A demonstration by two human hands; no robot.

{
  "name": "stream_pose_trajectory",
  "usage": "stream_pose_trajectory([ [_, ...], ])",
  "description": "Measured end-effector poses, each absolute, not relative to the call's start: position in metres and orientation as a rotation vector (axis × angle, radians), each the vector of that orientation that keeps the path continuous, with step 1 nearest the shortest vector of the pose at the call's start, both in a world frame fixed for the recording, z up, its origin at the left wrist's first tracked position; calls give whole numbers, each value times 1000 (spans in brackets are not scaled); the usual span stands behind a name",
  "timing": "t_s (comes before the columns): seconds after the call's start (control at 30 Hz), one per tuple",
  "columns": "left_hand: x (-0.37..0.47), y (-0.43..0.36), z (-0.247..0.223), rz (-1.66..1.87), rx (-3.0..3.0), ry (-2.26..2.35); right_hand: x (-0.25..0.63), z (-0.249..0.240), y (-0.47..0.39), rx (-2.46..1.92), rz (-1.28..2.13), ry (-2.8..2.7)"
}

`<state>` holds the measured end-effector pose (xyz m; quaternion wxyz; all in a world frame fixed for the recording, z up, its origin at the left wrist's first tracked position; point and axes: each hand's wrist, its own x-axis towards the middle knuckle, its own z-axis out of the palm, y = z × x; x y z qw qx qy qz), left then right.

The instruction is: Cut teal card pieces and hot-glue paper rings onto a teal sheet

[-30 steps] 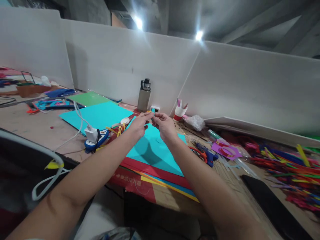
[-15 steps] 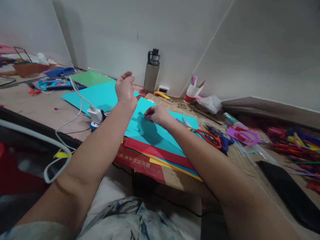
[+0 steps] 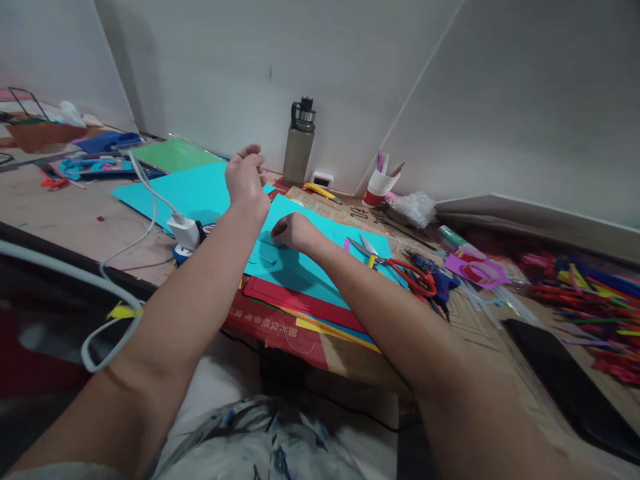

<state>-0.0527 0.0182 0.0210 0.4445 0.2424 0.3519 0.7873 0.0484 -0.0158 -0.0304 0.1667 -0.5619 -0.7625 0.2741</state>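
The left hand (image 3: 245,177) is raised above the boundary of 2 turquoise sheets, its grip loosely curled; whether it pinches anything cannot be told. The right hand (image 3: 295,232) is low over the front turquoise sheet (image 3: 305,277), its grip bent inward, with its fingertips too hidden to tell what they pinch. That sheet lies on the bench (image 3: 55,223), over red sheets (image 3: 300,301), with small cut marks or scraps near the right hand. Open scissors (image 3: 395,264) rest partly on its right side; a yellow cutter (image 3: 321,193) lies behind.
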Motion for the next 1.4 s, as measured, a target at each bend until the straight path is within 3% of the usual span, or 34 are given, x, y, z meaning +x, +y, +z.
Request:
stream_pose_trajectory([
  [0.27,-49,20,17,1954,636,831,49,-32,-12,-1569,671,-2207],
  [0.53,-43,21,14,1859,590,845,110,-19,2,-1586,398,-2047],
  [0.8,-35,13,16,1766,626,786,111,-35,12,-1657,271,-2370],
  [1.4,-40,23,11,1763,650,815,93,-34,19,-1736,251,-2446],
])
